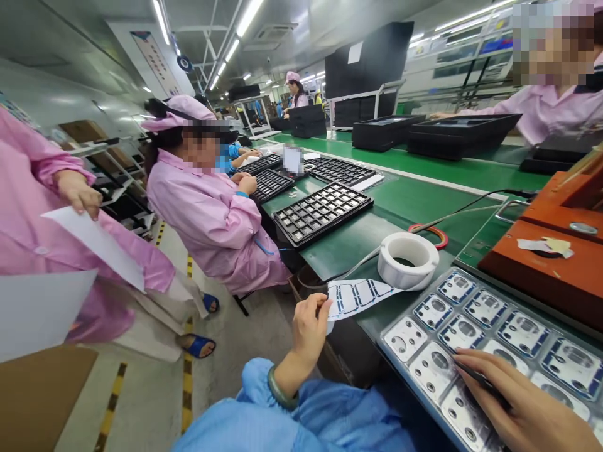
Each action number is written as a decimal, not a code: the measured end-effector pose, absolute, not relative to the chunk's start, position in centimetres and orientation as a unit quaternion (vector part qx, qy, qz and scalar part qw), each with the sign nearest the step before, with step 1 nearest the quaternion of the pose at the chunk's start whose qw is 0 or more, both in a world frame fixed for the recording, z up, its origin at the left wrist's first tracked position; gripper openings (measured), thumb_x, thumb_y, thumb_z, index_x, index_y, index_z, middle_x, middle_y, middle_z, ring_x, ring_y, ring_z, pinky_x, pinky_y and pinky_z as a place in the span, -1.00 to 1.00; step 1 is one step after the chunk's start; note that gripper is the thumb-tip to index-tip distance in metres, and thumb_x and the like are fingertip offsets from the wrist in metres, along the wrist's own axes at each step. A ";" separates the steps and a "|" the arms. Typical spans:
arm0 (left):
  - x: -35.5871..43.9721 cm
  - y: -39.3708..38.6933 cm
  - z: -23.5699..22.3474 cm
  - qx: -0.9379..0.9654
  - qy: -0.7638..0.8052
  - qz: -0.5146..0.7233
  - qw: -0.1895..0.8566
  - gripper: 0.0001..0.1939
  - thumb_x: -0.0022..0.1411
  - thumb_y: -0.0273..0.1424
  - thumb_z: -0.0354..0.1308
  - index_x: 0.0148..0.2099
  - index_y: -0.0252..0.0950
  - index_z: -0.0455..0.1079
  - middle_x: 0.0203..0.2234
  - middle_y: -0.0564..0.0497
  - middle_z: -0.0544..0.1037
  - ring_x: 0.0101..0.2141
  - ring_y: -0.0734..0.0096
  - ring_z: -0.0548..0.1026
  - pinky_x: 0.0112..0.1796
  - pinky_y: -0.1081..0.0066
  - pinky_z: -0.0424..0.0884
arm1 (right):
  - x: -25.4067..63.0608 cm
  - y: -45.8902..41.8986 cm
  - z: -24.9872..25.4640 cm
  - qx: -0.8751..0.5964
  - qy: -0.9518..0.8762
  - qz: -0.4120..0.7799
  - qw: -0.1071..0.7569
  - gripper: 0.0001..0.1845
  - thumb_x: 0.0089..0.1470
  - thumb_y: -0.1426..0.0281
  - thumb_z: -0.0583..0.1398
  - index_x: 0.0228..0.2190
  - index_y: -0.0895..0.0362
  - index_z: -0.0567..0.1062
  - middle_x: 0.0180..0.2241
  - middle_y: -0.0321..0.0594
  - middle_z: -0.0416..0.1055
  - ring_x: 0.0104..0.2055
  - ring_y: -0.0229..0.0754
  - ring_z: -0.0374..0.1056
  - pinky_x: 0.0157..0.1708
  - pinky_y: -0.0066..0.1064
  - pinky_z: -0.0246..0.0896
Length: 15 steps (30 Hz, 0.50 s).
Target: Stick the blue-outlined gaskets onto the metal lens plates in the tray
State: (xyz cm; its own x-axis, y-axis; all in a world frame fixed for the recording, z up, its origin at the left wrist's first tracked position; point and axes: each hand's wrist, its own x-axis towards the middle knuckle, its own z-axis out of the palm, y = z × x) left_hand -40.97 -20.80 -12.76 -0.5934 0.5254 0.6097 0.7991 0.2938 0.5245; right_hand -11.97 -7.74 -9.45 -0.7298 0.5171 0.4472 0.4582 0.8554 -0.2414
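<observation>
My left hand [308, 333] pinches the loose end of a white strip of adhesive pieces [362, 296] with dark blue outlines. The strip runs off a white roll [407, 260] standing on the green bench. My right hand [522, 395] grips thin black tweezers [485, 380], their tip over a metal plate in a clear tray [432, 339]. Several plates in the tray's far rows, such as this metal plate [524, 333], carry blue-edged pieces; nearer plates, like this bare plate [404, 339], show plain metal with holes. The right-hand fingers partly cover the tray's middle.
An orange box-like fixture [532, 263] stands beyond the tray. A red tape ring [436, 235] and a cable lie behind the roll. Black compartment trays [325, 213] sit farther left by a seated co-worker [207, 207]. Another person [28, 207] stands at left holding paper sheets.
</observation>
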 end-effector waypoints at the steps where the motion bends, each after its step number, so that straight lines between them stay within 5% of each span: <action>1: -40.9 -20.8 -12.5 -0.427 -0.783 -0.418 0.173 -0.77 0.30 -0.26 0.03 -0.30 -0.26 0.43 -0.49 0.03 0.58 -0.43 0.35 0.51 -0.36 0.37 0.40 | -11.9 -7.7 -9.5 -0.264 -0.928 0.058 0.257 -0.64 0.23 0.10 -0.05 -0.24 -0.03 0.46 -0.20 -0.31 0.55 -0.31 -0.17 0.54 -0.51 -0.47 0.49; 15: -41.8 -20.2 -11.2 -0.479 -0.745 -0.388 0.256 -0.90 0.28 -0.43 0.08 -0.25 -0.27 0.43 -0.45 0.05 0.59 -0.44 0.40 0.50 -0.29 0.35 0.34 | -12.3 -7.8 -9.0 -0.266 -0.928 0.062 0.253 -0.62 0.24 0.11 -0.06 -0.27 -0.03 0.47 -0.20 -0.30 0.55 -0.33 -0.18 0.54 -0.51 -0.46 0.49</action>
State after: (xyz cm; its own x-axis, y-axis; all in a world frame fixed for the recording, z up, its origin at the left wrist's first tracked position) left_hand -41.81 -20.23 -11.16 -0.4101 0.5149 0.7528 0.9120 0.2402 0.3324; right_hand -12.28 -7.83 -8.96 -0.7310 0.5249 0.4360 0.4619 0.8510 -0.2500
